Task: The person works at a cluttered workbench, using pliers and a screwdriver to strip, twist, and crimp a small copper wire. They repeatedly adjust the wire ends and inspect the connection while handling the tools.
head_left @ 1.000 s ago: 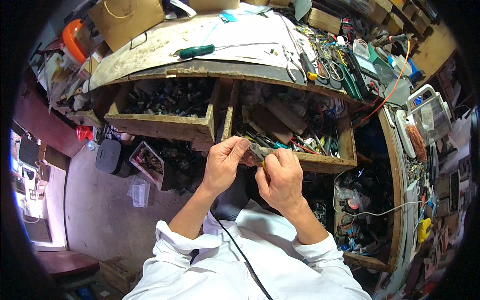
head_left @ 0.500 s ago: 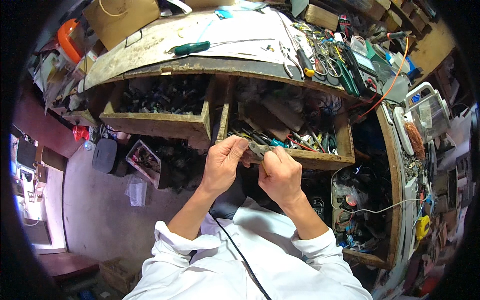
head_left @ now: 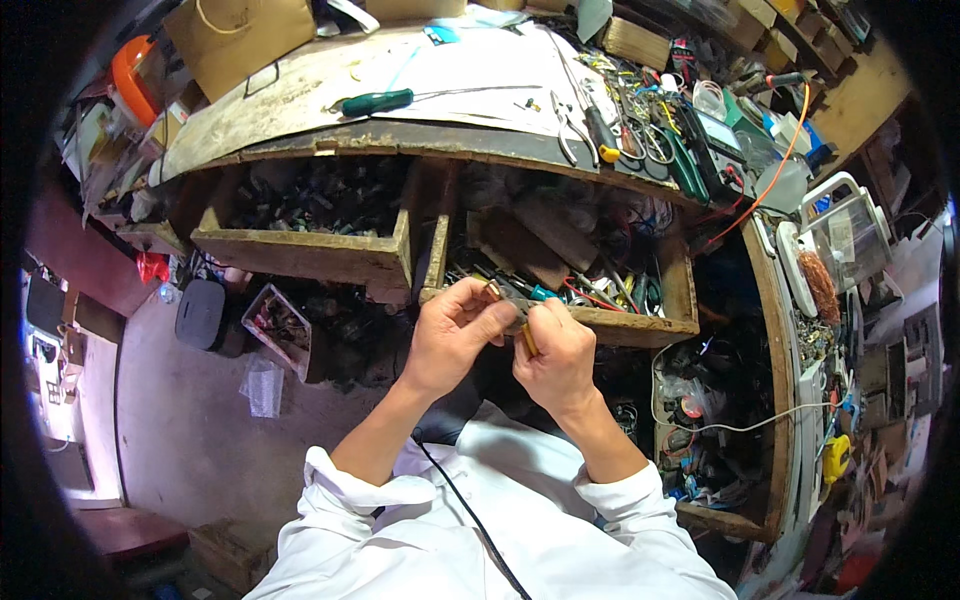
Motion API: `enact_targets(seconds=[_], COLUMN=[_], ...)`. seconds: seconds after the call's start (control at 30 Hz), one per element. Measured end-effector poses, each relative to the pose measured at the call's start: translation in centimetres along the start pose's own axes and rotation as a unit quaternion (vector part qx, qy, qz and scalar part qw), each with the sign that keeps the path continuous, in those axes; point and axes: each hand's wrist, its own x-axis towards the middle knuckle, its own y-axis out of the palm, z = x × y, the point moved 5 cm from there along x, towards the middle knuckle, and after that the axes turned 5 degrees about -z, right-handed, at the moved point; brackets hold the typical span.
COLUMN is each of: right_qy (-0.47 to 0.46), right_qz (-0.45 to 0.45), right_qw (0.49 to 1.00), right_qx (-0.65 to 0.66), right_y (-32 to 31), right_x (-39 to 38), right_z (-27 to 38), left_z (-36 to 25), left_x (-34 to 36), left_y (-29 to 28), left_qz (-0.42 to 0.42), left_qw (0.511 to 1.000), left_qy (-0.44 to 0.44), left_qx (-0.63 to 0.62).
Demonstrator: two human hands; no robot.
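Note:
In front of the open right drawer (head_left: 640,328), my two hands meet at a small grey metal-looking piece (head_left: 517,312). My left hand (head_left: 452,330) pinches it between thumb and fingers. My right hand (head_left: 558,350) is closed against its other side. Yellow bits show beside the left fingertips and below the right fingers; whether they belong to the same piece, I cannot tell. The fingers hide most of it. Behind the hands, the drawer holds screwdrivers, a teal handle (head_left: 542,293), red wire and pieces of wood.
The bench above bears a green-handled screwdriver (head_left: 378,102), pliers (head_left: 572,135), a yellow-and-black screwdriver (head_left: 603,140) and scissors (head_left: 655,145). A left drawer (head_left: 300,255) full of small dark parts stands open. A white cable (head_left: 745,425) crosses an open compartment at right.
The grey piece has turned between my hands, and yellow bits now show. My left fingers have opened out a little around it. The whole view has shifted slightly.

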Motion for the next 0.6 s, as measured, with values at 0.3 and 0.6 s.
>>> enact_targets(seconds=[0.3,0.6], right_qy=[0.005,-0.006], right_qz=[-0.013,-0.011], right_qw=[1.000,0.998], right_qx=[0.025,0.062], right_y=[-0.20,-0.35], right_x=[0.10,0.12], right_z=[-0.21,-0.13], left_z=[-0.24,-0.10], left_x=[0.42,0.45], left_y=[0.54,0.76], left_qz=[0.004,0.034], left_qw=[1.000,0.998], left_qy=[0.004,-0.051], left_qx=[0.016,-0.019])
